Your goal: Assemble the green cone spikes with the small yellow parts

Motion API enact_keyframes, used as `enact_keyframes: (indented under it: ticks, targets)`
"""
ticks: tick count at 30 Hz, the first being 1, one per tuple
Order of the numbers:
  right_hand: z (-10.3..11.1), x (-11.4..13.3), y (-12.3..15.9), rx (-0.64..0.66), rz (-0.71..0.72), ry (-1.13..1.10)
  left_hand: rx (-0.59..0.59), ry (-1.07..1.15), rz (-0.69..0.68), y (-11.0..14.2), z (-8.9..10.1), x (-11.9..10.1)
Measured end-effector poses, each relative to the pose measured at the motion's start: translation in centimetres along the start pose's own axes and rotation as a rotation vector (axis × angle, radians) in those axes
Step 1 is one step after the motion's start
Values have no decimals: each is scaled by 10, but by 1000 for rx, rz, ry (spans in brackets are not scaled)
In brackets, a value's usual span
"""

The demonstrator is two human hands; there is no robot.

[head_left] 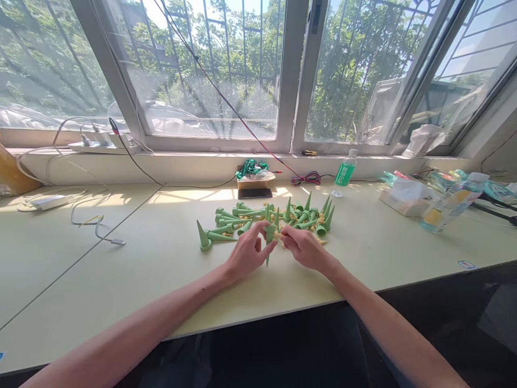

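Between the thumb and fingers of my left hand (251, 250) is a green plastic watering spike (269, 231), its tapered tip pointing down over the table. My right hand (304, 246) pinches a small pale yellow plastic piece (278, 235) against the spike's side, near its collar. Just beyond both hands lies a loose pile of similar green spikes (230, 221), some lying flat and some standing, with small yellow pieces among them. One green spike (204, 238) stands upright on its wide base to the left of my left hand.
Behind the pile are a black phone-like slab (254, 193) and a small box with green ribbon-like material (252, 170). A green-labelled bottle (344, 173) stands by the sill. To the right are a tissue box (404, 199) and another bottle (452, 205). A white cable (97, 229) lies left.
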State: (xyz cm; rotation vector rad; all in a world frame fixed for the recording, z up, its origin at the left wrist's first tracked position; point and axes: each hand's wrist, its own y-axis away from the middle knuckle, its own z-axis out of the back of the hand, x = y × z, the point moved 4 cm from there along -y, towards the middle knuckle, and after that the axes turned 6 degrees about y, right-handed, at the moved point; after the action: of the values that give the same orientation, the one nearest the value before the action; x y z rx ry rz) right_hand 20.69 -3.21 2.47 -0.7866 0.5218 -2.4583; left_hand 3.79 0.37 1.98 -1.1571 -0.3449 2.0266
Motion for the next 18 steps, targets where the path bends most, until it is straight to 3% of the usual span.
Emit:
enact_keyframes:
  ticks: [10, 18]
  targets:
    - [0, -2, 0, -17, -33, -5, -20, 7, -11, -2, 2, -2]
    - [0, -2, -1, -7, 27, -39, -6, -11, -8, -1, 0, -1]
